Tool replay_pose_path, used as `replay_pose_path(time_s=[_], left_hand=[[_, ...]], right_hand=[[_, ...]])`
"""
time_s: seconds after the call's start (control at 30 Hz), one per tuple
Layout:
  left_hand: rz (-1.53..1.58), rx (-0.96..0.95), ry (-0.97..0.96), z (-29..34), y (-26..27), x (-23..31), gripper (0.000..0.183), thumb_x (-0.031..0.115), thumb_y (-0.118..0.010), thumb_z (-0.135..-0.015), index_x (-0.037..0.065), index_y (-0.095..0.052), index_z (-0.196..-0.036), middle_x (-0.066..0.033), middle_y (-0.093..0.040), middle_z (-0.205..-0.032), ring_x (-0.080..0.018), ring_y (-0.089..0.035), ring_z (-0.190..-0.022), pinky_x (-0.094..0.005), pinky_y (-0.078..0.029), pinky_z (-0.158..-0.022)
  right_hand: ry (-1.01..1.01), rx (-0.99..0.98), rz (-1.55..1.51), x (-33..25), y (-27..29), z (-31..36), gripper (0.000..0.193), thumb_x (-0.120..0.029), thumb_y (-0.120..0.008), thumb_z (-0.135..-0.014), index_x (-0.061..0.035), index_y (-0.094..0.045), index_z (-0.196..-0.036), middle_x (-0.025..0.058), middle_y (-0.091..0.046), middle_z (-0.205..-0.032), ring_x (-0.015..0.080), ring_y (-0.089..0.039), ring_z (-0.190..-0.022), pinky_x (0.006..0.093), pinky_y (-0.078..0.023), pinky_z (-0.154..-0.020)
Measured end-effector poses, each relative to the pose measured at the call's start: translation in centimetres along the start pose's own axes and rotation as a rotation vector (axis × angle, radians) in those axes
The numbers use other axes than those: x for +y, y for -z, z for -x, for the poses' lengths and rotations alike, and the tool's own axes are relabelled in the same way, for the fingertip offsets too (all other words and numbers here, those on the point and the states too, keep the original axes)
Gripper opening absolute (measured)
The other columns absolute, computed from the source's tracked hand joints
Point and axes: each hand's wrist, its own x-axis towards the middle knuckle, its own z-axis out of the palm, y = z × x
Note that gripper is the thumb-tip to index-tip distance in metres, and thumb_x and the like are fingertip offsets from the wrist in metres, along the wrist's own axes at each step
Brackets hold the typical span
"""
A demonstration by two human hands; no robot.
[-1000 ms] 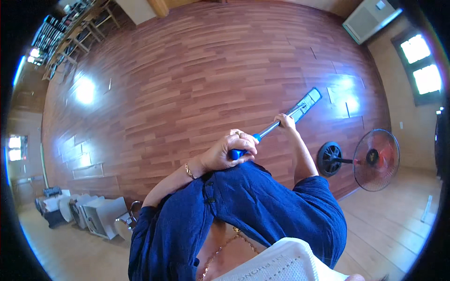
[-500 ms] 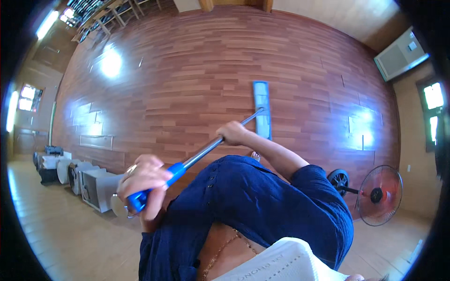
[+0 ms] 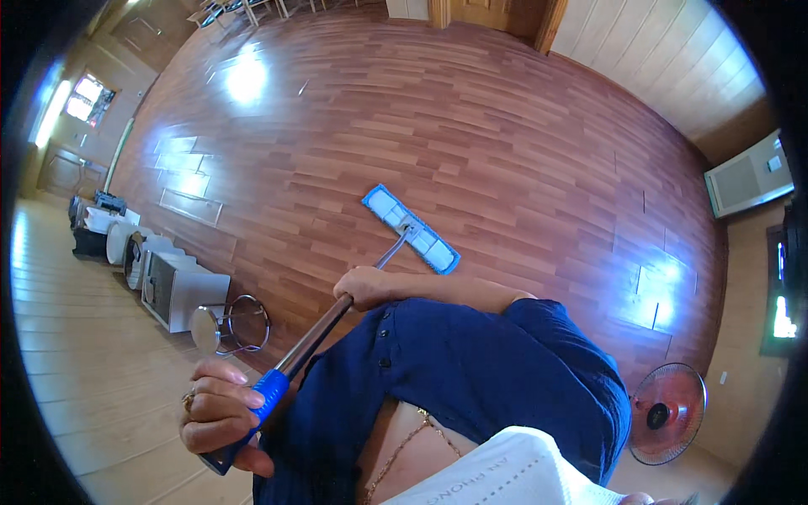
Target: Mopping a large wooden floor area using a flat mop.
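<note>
A flat mop with a metal pole point(image 3: 316, 335) runs slantwise across the front of my body. My left hand point(image 3: 220, 408), with a ring on one finger, is wrapped round the blue grip point(image 3: 271, 394) at the pole's upper end. Lower down, my right hand point(image 3: 364, 288) closes round the metal part, its forearm crossing from the right. The blue-edged mop head point(image 3: 429, 246), pale on top, lies flat on the brown wood-look floor point(image 3: 522, 160), tilted from upper left to lower right.
Along the left wall stand a round metal-legged stool point(image 3: 206, 328), a white box-shaped appliance point(image 3: 181, 299) and several other items. A red-bladed fan point(image 3: 669, 412) is close on my right. A white wall-side unit point(image 3: 749, 177) sits farther right. Table legs point(image 3: 252, 13) and a wooden door point(image 3: 497, 21) are at the far side.
The mop head has swung left and turned from nearly upright in the picture to slanting. Both hands have moved left and lower with the pole. The view has turned somewhat.
</note>
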Motion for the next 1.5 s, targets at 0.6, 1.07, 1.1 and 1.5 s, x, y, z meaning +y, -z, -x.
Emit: replay_pose_path(time_s=[0.6,1.07,1.1,1.5], left_hand=[[0.392,-0.399,0.088,-5.6,-15.3,-9.7,0.038,0.04,-0.082,-0.068,0.011,-0.062,-0.08,-0.0014,-0.063,-0.072,-0.0217,-0.067,-0.073,-0.0396,-0.047,-0.074],[0.737,-0.631,0.359,-7.3,-33.6,-15.8,0.018,0.013,-0.073,-0.07,0.007,-0.068,-0.086,-0.0079,-0.069,-0.084,-0.0263,-0.066,-0.094,-0.0431,-0.034,-0.1],[0.752,-0.699,0.338,-6.9,-34.2,-16.3,0.018,0.011,-0.072,-0.071,0.007,-0.069,-0.089,-0.0071,-0.07,-0.089,-0.0258,-0.064,-0.102,-0.0432,-0.034,-0.101],[0.983,-0.765,0.438,-8.7,-32.7,-14.1,0.011,0.007,-0.074,-0.073,0.005,-0.067,-0.081,-0.0086,-0.068,-0.085,-0.0263,-0.062,-0.097,-0.0426,-0.044,-0.091]], right_hand=[[-0.49,0.48,0.141,11.7,7.8,19.1,0.006,-0.014,-0.06,-0.069,-0.0123,-0.06,-0.075,0.0114,-0.065,-0.077,0.0352,-0.063,-0.079,0.0468,-0.049,-0.069],[-0.987,0.998,0.244,18.0,8.2,40.9,0.012,-0.016,-0.065,-0.067,-0.0102,-0.059,-0.075,0.0093,-0.063,-0.08,0.0322,-0.061,-0.085,0.0445,-0.048,-0.072],[-0.968,1.075,0.239,18.8,6.9,42.1,0.012,-0.016,-0.065,-0.067,-0.0094,-0.059,-0.075,0.0101,-0.062,-0.079,0.033,-0.06,-0.085,0.0441,-0.048,-0.072],[-1.007,1.068,0.21,12.8,1.6,42.8,0.003,-0.009,-0.06,-0.069,-0.0091,-0.062,-0.067,0.012,-0.063,-0.073,0.034,-0.06,-0.077,0.0436,-0.046,-0.07]])
